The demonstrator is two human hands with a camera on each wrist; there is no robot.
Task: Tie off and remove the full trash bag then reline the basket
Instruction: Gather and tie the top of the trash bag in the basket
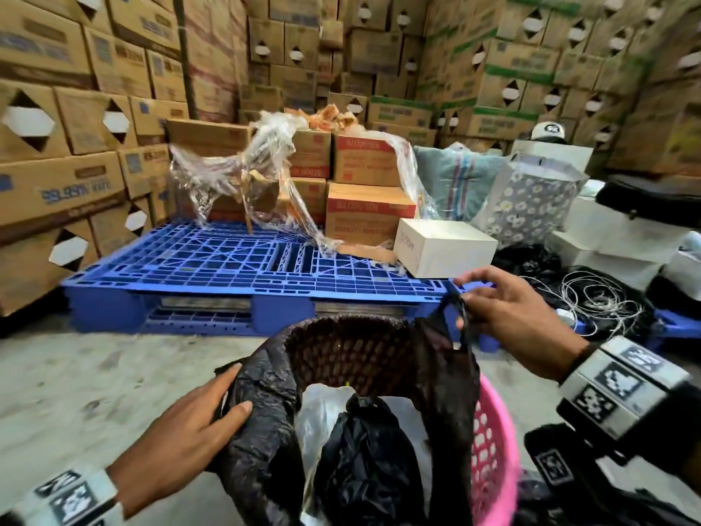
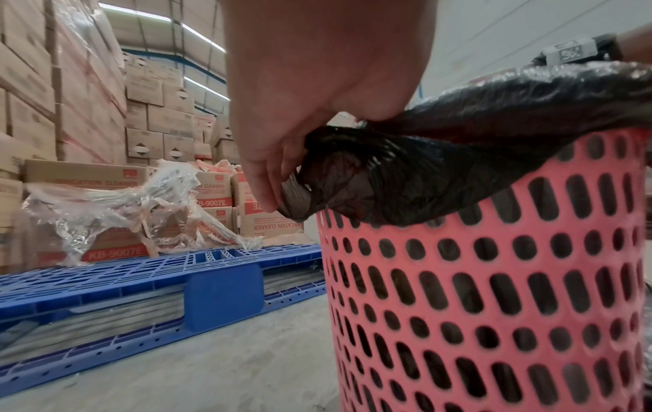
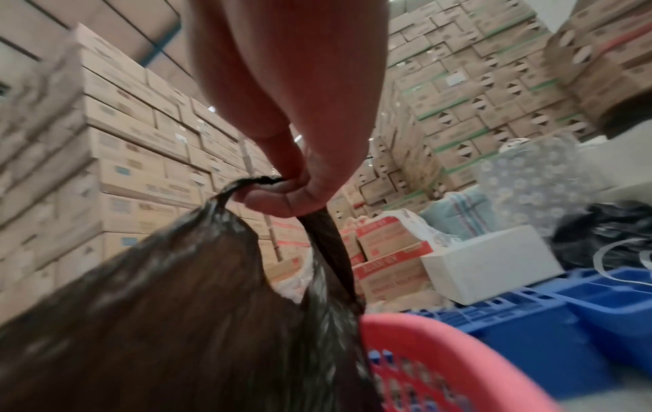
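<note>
A pink perforated basket (image 1: 493,442) (image 2: 494,278) (image 3: 441,348) stands on the floor just below me, lined with a black trash bag (image 1: 265,430) (image 2: 458,172) (image 3: 176,320). Crumpled white and black plastic (image 1: 360,449) fills the bag. My left hand (image 1: 237,389) (image 2: 279,192) grips the bag's edge where it folds over the basket's left rim. At the far right rim my right hand (image 1: 464,309) (image 3: 282,189) pinches a thin strip of the bag's edge between thumb and fingers. That strip is lifted clear above the rim.
A blue plastic pallet (image 1: 246,267) lies right behind the basket with red-and-brown cartons, loose shrink wrap (image 1: 235,165) and a white box (image 1: 444,246). Carton stacks (image 1: 57,146) wall the area. Coiled wire (image 1: 595,298) and black bags lie at right. Bare concrete floor (image 1: 95,373) spreads left.
</note>
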